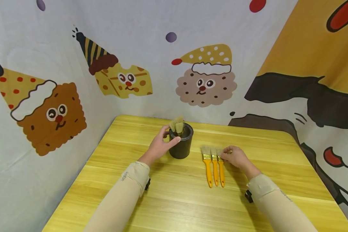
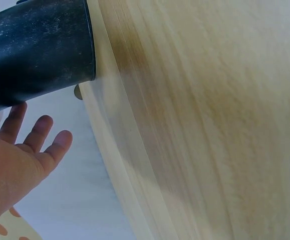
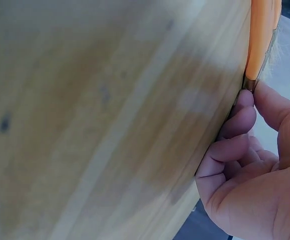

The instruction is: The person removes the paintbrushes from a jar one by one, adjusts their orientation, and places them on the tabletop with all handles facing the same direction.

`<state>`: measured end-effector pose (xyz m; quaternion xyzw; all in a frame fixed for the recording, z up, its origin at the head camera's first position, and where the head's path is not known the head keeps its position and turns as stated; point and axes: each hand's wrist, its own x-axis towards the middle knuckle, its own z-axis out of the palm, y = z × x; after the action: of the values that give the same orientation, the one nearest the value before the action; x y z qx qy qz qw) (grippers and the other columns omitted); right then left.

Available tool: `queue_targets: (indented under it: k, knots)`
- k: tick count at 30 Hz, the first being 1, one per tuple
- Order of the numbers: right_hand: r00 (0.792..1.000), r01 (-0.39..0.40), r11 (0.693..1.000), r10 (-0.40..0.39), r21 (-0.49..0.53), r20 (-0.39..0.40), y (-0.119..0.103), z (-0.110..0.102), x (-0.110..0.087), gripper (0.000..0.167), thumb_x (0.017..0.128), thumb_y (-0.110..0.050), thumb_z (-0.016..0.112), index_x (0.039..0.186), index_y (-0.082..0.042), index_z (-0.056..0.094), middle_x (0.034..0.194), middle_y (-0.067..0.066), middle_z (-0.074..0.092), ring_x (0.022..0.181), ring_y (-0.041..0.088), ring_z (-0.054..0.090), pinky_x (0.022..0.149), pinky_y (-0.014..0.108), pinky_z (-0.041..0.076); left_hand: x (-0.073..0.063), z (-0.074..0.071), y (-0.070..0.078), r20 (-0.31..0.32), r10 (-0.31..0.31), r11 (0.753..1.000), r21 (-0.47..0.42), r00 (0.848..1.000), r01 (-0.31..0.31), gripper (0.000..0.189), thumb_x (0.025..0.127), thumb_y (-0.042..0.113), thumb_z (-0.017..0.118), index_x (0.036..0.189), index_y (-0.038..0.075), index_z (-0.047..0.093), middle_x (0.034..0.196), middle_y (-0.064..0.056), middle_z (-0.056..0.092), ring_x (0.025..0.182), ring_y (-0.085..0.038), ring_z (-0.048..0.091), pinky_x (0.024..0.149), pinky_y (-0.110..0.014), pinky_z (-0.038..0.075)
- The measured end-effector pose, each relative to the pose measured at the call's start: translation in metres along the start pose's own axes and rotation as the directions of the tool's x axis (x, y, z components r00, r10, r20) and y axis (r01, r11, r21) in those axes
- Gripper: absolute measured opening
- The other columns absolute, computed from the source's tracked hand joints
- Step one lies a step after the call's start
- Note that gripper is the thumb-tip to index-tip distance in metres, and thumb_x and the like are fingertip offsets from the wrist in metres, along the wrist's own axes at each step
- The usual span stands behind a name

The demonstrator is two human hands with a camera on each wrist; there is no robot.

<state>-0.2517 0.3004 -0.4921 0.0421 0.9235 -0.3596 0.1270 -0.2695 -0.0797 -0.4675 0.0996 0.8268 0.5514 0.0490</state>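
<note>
A black cylindrical pot point(image 1: 181, 149) stands upright on the wooden table, with pale bristle heads point(image 1: 177, 125) sticking out of its top. What lies below them inside the pot is hidden. My left hand point(image 1: 160, 144) holds the pot at its left side, thumb across the front of the rim and fingers towards the back. To the pot's right, three paintbrushes with yellow-orange handles lie side by side: a wider one point(image 1: 208, 169), a middle one point(image 1: 215, 169) and a right one point(image 1: 221, 169). My right hand point(image 1: 237, 157) pinches the right paintbrush near its metal band, thumb against index finger.
The yellow wood-grain table point(image 1: 168, 206) ends at a back edge close behind the pot. A white cloth point(image 1: 150, 112) with printed cartoon figures hangs behind the table and along its left side.
</note>
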Motion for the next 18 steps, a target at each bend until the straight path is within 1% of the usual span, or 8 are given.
queue_targets:
  k: [8,15,18]
  knots:
    - [1.0,-0.003,1.0,0.003,0.0,-0.006,-0.0001,0.0,-0.0002,0.056,0.106,-0.037,0.069,0.141,0.004,0.058,0.109,0.016,0.072,0.089,0.022,0.068,0.072,0.032,0.054,0.0014,-0.0005,-0.0008,0.004,0.017,1.0,-0.005,1.0,-0.017,0.088,0.089,0.079,0.069,0.162,0.045,0.034,0.163,-0.01,0.051,0.155,-0.039,0.043,0.12,-0.066,0.042]
    - [1.0,0.003,1.0,-0.002,0.022,-0.012,-0.0018,0.0004,-0.0023,0.056,0.107,-0.039,0.068,0.138,0.006,0.058,0.1,0.013,0.077,0.085,0.022,0.067,0.07,0.031,0.052,0.0006,-0.0003,-0.0009,0.001,0.012,1.0,-0.002,1.0,-0.012,0.089,0.088,0.08,0.07,0.162,0.047,0.034,0.163,-0.01,0.051,0.154,-0.038,0.044,0.12,-0.066,0.042]
    - [1.0,0.008,1.0,-0.008,0.028,-0.009,-0.003,-0.0004,-0.0035,0.058,0.107,-0.04,0.067,0.139,0.008,0.057,0.1,0.013,0.077,0.086,0.022,0.067,0.072,0.032,0.054,0.0003,-0.0002,-0.0013,-0.002,0.008,1.0,0.002,1.0,-0.008,0.091,0.087,0.081,0.069,0.162,0.046,0.033,0.163,-0.009,0.051,0.154,-0.037,0.044,0.119,-0.066,0.042]
